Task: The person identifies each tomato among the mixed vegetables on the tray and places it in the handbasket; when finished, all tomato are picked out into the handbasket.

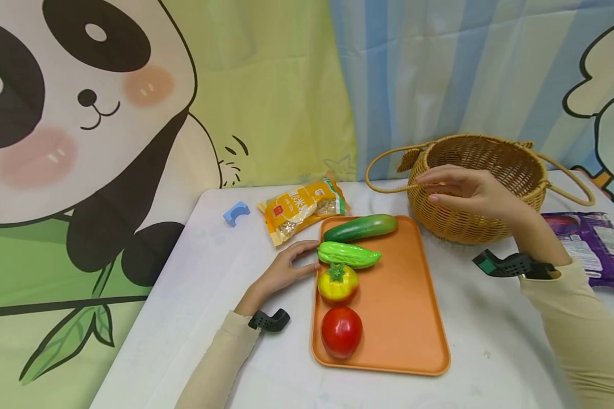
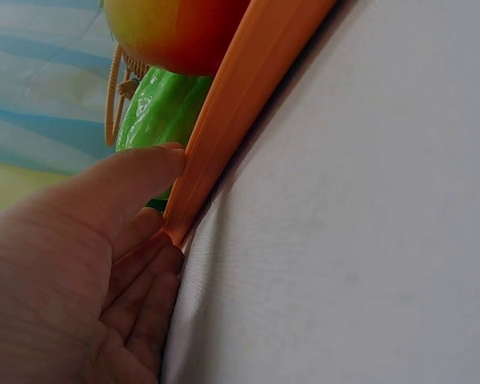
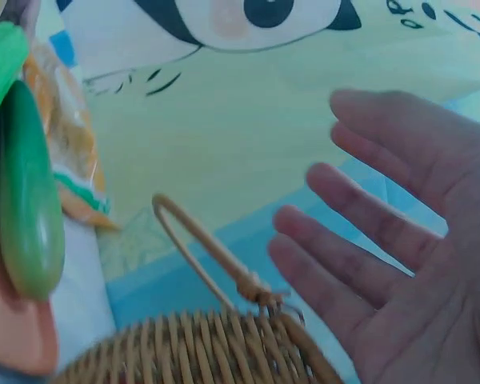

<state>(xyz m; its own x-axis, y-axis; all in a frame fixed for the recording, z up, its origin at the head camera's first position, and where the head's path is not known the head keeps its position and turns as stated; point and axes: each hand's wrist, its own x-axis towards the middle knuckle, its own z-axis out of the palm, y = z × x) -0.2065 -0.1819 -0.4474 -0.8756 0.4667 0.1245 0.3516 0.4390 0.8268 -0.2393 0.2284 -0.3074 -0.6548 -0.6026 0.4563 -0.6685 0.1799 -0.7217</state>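
Green cucumber (image 1: 360, 228) lies to the left of, and nearer than, the raised right hand (image 1: 468, 190)

The right hand grasps nothing. Its fingers extend left across the left part of the wicker basket (image 1: 450, 226), and the right wrist view shows them spread, with no grip on the handle (image 3: 214, 246). The basket stands at the far right of the orange tray (image 1: 396, 307), just beside its far right corner.

The cucumber lies at the far end of the tray, its long axis running roughly left to right; its right end is slightly farther and aims toward the basket. That end is the side nearer the right hand, so a reach from there would likely call for a move left and near, and probably down.

The left hand (image 1: 281, 270) also carries nothing: its thumb touches the tray's left rim, fingers loosely bent close beside it. It is nearer the cucumber's left end, and nearer again to the bitter melon (image 1: 349, 255), which lies almost parallel on the near side of the cucumber. The yellow tomato (image 1: 339, 284) and red tomato (image 1: 341, 332) complete the row of 4 down the tray's left half.

The tray's own long axis runs near to far on the surface (image 1: 476, 318), between the 2 hands.
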